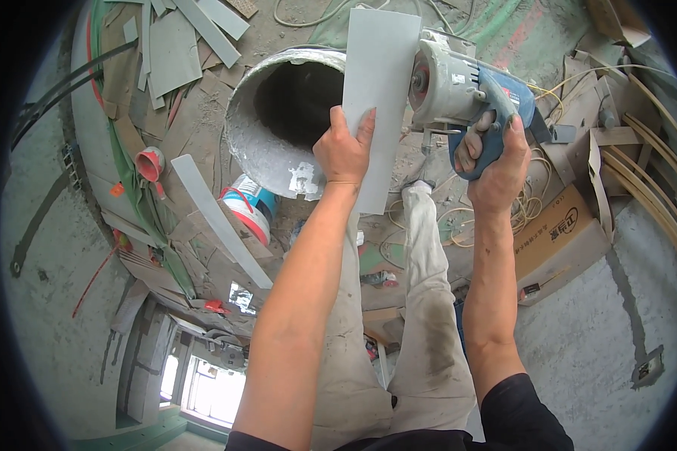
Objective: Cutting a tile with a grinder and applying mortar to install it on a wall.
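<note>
From the head view we find the left hand point(344, 150) clamped on the near part of a pale grey tile point(380, 90), fingers spread over its face and thumb at its left edge, holding it upright over a dusty metal bucket point(259, 143) that stands on the floor at centre far. The right hand point(496, 154) is wrapped tight round the blue handle of a handheld power cutter point(466, 90), whose blade end meets the tile's right edge just above the left hand. We judge the step in hand to be cutting or trimming that right edge; whether the blade is turning we cannot tell. The next move, in our judgement, calls for a steady feed along the edge with the left fingers kept well clear of the blade. To the left lie grey offcut strips point(218, 218) and a paint tub point(248, 210); to the right, a cardboard box point(560, 240) and loose cable point(530, 207).
</note>
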A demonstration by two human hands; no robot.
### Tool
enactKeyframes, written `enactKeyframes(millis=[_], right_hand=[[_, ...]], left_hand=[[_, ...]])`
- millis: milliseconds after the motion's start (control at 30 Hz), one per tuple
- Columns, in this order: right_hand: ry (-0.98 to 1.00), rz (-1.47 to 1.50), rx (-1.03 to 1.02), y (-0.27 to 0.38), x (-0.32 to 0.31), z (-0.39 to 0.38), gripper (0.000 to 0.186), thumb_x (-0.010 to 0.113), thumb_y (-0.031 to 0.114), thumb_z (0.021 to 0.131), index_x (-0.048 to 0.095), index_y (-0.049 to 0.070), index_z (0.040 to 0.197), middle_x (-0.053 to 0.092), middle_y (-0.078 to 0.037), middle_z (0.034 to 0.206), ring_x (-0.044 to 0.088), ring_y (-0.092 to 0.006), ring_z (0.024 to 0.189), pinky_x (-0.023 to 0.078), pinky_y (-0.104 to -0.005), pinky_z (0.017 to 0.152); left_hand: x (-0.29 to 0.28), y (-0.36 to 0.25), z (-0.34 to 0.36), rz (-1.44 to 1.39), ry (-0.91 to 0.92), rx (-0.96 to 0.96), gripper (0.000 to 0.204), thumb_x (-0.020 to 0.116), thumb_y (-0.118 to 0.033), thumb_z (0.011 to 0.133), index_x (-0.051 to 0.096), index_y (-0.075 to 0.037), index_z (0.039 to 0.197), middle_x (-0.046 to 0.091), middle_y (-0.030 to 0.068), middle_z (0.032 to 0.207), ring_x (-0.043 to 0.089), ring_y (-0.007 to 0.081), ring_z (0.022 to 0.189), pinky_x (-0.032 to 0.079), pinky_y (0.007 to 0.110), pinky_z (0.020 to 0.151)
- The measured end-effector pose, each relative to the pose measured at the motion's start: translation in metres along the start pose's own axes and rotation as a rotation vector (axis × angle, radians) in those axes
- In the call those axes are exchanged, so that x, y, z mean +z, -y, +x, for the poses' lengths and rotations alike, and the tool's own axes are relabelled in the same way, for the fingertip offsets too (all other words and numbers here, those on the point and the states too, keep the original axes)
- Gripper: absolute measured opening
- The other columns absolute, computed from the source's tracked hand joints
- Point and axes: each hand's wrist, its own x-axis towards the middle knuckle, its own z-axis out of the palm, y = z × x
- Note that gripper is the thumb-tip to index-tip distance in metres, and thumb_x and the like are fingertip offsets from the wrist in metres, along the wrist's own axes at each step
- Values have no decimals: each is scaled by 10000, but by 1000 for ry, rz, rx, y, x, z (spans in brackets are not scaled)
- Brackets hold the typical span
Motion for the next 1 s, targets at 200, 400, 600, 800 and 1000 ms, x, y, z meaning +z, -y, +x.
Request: enactKeyframes(millis=[200,400,600,800,1000], right_hand=[[-12,22,-29,0,4,3,540,536,552,1127,630,22,1090,546,-45,688,485,-134,501,413,-307,474],[2,10,-38,2,3,7,530,513,538,1142,630,27,1068,544,-45,680,485,-139,498,416,-317,477],[42,29,-17,4,0,11,524,490,549,1145,632,49,1082,541,-49,712,483,-163,542,430,-327,540],[39,41,-22,5,1,20,522,486,551,1148,634,54,1085,545,-50,721,477,-162,552,431,-325,553],[48,33,-32,6,3,23,531,493,563,1147,636,56,1083,548,-51,724,477,-161,556,431,-324,556]], left_hand=[[-1,1,1,10,12,-3,650,634,-708,1061,577,-60,1069,734,196,741,743,447,679,550,527,559],[-2,0,-1,6,10,-12,645,633,-702,1065,587,-59,1072,735,196,746,741,449,681,552,531,564],[-2,0,-1,2,6,-6,649,627,-709,1064,591,-61,1071,731,193,746,742,445,682,551,526,564],[-2,0,0,13,8,-7,667,614,-723,1066,590,-57,1063,721,190,721,739,439,667,545,523,553],[-1,0,1,3,10,-6,684,606,-738,1062,589,-54,1058,720,190,716,740,437,668,545,524,555]])
